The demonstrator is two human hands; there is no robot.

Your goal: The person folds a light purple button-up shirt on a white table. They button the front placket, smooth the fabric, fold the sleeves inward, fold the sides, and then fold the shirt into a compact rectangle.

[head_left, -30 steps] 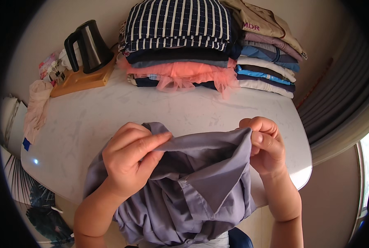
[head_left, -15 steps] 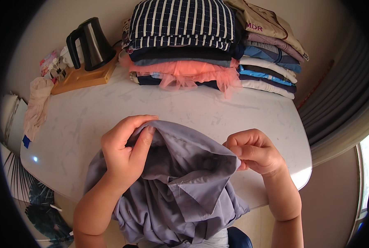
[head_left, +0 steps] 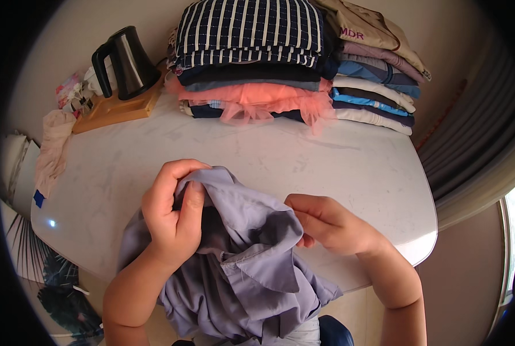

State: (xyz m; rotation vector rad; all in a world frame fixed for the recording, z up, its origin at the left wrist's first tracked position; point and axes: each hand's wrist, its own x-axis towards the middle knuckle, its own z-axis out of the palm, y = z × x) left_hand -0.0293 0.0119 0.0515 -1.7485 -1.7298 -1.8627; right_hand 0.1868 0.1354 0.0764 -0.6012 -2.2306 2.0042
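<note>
Left hand [head_left: 174, 216] and right hand [head_left: 326, 225] both pinching a crumpled lilac shirt [head_left: 251, 271] at lower centre, white bench [head_left: 349, 167], folded clothes stack [head_left: 292, 63] at top

The lavender shirt [head_left: 251, 271] is running off the bottom edge; its folds are hiding the right hand's [head_left: 332, 225] fingertips, and the left hand [head_left: 174, 216] is covering cloth beneath.

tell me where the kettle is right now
In the head view the black kettle stands at the table's far left on a wooden tray, just left of the stacked folded clothes.
</note>
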